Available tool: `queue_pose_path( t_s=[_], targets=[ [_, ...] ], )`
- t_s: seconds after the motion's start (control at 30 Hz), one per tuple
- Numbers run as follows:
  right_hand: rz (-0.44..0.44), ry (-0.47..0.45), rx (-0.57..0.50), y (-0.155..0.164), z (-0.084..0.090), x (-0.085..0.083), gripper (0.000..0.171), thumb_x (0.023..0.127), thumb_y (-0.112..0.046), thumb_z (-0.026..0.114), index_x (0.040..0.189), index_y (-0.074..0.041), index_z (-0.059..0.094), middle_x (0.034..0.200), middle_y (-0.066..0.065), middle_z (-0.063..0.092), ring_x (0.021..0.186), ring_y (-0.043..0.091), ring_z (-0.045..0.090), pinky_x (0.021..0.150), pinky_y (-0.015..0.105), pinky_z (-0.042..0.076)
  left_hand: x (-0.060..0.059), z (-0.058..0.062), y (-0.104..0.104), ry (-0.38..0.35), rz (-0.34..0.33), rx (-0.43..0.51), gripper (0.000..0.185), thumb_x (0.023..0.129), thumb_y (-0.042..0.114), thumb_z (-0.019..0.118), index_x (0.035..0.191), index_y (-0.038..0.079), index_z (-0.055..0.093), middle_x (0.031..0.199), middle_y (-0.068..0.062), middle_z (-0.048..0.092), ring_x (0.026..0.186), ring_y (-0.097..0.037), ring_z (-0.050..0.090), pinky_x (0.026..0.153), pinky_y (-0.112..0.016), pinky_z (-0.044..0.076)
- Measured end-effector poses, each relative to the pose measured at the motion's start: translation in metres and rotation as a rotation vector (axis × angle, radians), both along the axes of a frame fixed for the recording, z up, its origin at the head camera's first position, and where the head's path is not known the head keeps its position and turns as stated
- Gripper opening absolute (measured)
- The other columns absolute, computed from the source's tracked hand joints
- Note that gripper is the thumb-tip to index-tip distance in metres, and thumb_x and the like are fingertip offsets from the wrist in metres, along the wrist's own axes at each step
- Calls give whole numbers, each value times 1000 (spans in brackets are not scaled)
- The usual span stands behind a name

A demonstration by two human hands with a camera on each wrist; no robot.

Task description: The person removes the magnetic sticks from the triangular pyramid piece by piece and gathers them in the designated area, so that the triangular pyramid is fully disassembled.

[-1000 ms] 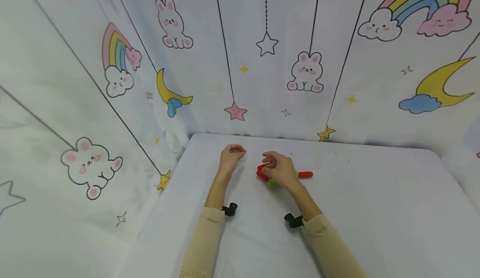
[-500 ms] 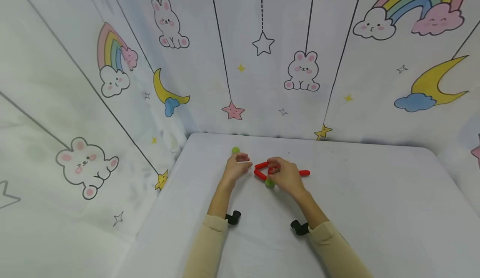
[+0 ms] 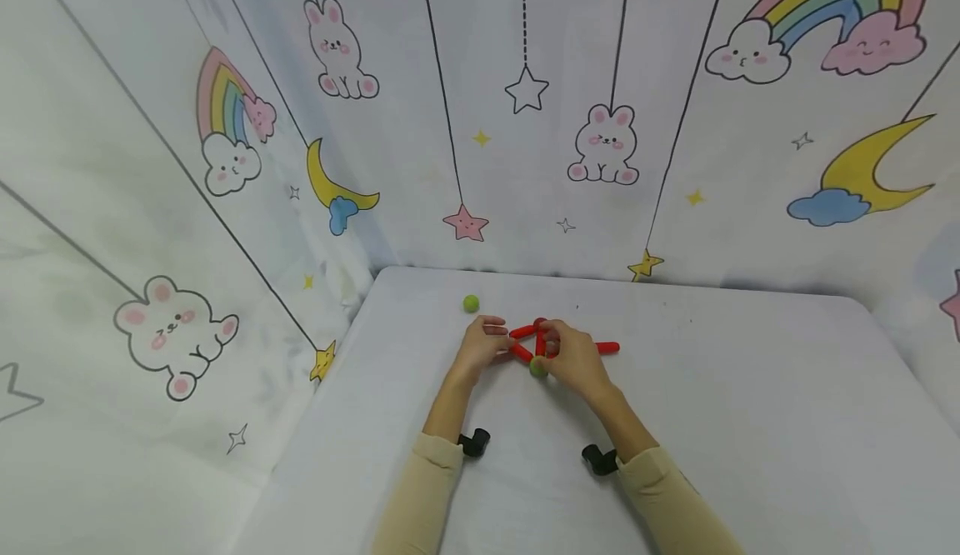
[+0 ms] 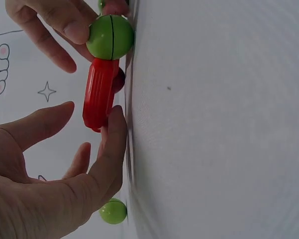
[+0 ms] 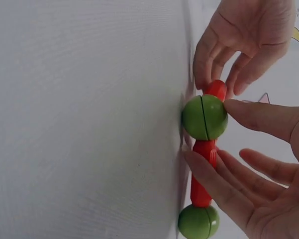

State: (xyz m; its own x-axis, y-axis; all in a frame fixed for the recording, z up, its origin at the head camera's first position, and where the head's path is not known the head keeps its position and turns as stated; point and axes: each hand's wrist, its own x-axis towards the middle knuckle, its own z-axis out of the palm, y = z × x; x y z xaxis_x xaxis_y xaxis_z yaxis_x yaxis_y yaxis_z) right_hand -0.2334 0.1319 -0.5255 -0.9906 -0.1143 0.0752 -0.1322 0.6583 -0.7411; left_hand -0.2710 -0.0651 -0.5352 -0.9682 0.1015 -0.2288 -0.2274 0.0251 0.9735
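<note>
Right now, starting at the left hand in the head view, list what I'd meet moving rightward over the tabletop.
Left hand → two slanted red rods → nearer green ball → right hand → red rod jutting out beyond it.

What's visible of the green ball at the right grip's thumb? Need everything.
The green ball is a glossy sphere that looks like hard plastic, with a thin dark seam running around it. One ribbed red rod meets it on the side toward the left hand, and a second red rod meets it on another side. It sits low at the white tabletop; actual contact is hard to confirm. The thumb of the right grip touches it. No damage shows.
</note>
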Motion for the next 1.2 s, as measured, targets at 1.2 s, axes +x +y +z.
queue_pose_path(
  t_s=[1.2],
  targets=[
    [23,145,-11,-18,-6,6,52,81,0,87,129,-4,68,111,13,76,93,28,73,86,45,63,-2,-1,1,18,-15,-16,62,86,0,81,140,-5,52,128,-24,63,104,-31,70,90,-40,61]
  ],
)
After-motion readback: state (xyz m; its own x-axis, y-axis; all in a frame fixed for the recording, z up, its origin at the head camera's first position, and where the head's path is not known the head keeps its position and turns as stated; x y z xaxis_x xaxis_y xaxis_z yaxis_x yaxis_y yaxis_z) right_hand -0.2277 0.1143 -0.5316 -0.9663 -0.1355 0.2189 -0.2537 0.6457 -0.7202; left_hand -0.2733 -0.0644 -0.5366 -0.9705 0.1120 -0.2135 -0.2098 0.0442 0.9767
